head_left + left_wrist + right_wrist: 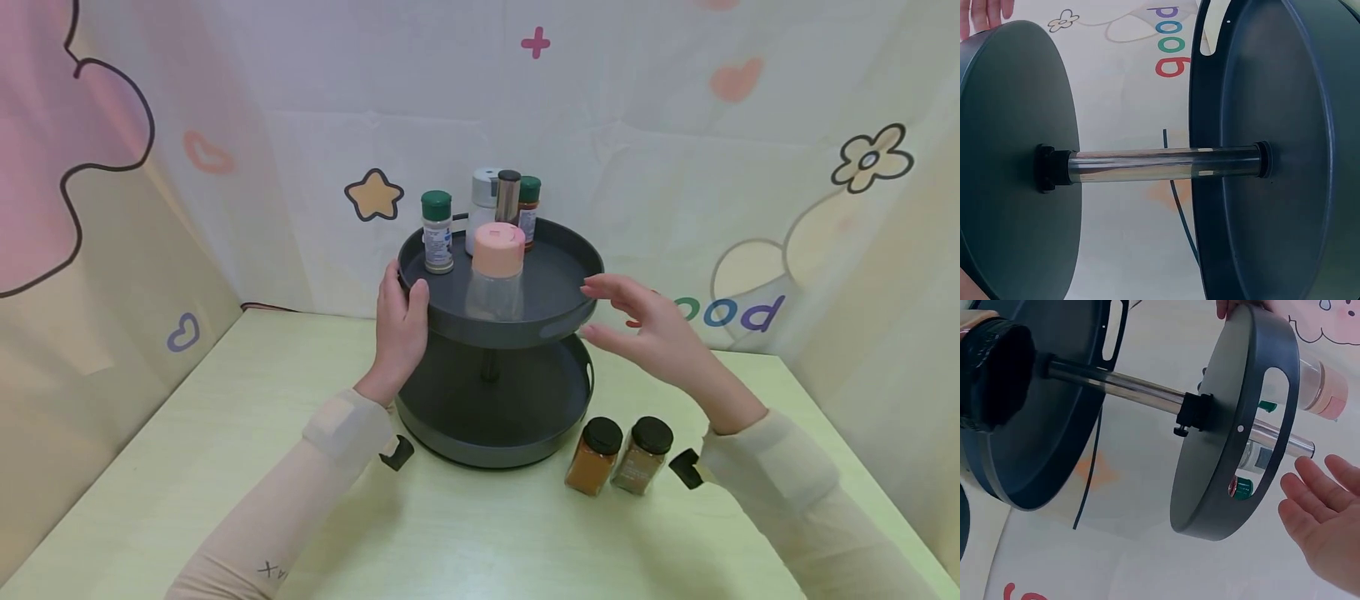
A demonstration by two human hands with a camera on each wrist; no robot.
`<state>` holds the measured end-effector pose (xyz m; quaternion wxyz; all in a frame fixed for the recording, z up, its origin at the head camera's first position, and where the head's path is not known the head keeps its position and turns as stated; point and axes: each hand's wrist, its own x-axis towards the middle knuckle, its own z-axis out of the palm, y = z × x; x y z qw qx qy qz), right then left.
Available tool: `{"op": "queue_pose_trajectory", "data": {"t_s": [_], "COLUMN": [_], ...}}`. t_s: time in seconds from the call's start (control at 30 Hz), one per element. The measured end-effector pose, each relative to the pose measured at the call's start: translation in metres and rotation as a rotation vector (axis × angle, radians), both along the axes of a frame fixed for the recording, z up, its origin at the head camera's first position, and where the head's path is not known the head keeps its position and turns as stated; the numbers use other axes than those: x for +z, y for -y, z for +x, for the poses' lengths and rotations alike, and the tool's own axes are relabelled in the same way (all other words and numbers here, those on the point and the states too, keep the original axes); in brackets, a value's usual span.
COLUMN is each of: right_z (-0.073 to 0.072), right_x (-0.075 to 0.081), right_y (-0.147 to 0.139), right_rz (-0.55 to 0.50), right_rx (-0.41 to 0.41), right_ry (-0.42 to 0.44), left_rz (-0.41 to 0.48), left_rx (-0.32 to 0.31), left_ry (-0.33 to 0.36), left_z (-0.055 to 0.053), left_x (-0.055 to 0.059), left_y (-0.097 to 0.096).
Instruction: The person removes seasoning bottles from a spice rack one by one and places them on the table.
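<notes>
A dark grey two-tier turntable stands on the table, its upper tray (558,275) above its lower tray (487,421). My left hand (401,333) touches the upper tray's left side, fingers and thumb along its outer wall. At the right rim is my right hand (648,329), thumb apart from its extended fingers, holding nothing. On the upper tray stand a clear pink-capped bottle (498,283), a green-capped spice bottle (438,237), a white bottle (480,208) and another green-capped bottle (528,208). A metal post (1141,390) joins the tiers.
Two glass spice jars with black lids, one orange-brown (592,458) and one paler brown (642,457), stand on the table at the front right of the turntable. A printed cloth (315,225) hangs behind and at both sides. A dark cord (1184,215) runs behind the turntable.
</notes>
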<state>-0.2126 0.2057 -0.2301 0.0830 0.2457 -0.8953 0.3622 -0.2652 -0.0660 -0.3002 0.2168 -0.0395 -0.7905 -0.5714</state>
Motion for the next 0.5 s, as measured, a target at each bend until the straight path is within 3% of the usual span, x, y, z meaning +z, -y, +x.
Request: {"op": "queue_pose_trajectory", "data": {"t_s": [0.27,0.5], "right_z": [-0.009,-0.014], "right_x": [0.004,0.008], "right_y": [0.01,0.018], "right_rz": [-0.02,-0.015], "right_rx": [0.086,0.101], "right_ry": [0.059,0.097], "left_rz": [-0.001,0.007], "left_rx": [-0.002,-0.005], "left_ry": [0.007,0.016], "left_z": [0.001,0.001], "left_x": [0.0,0.001], "left_y": [0.0,0.0]}}
